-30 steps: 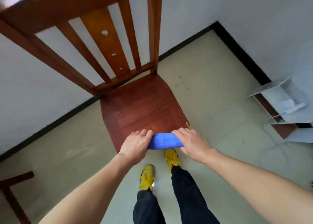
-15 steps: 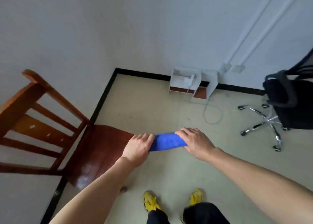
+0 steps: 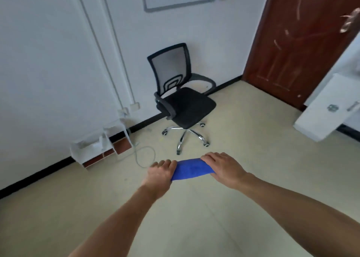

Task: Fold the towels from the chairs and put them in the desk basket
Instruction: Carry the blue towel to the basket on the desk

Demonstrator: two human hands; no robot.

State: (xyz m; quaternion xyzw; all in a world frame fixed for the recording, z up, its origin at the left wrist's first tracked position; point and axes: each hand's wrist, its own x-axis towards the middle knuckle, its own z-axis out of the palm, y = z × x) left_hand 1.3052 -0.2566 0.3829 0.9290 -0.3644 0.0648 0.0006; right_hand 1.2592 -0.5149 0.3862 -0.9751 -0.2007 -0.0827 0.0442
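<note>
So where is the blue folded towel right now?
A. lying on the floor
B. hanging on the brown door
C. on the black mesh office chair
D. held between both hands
D: the left hand and the right hand each grip one end of the blue folded towel, in the air above the floor.

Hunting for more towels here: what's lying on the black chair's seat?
Nothing shows on the seat: bare black fabric. The near armrest covers a strip of its left edge, so that bit is hidden. The only visible towel is gripped by the left hand and right hand.
</note>
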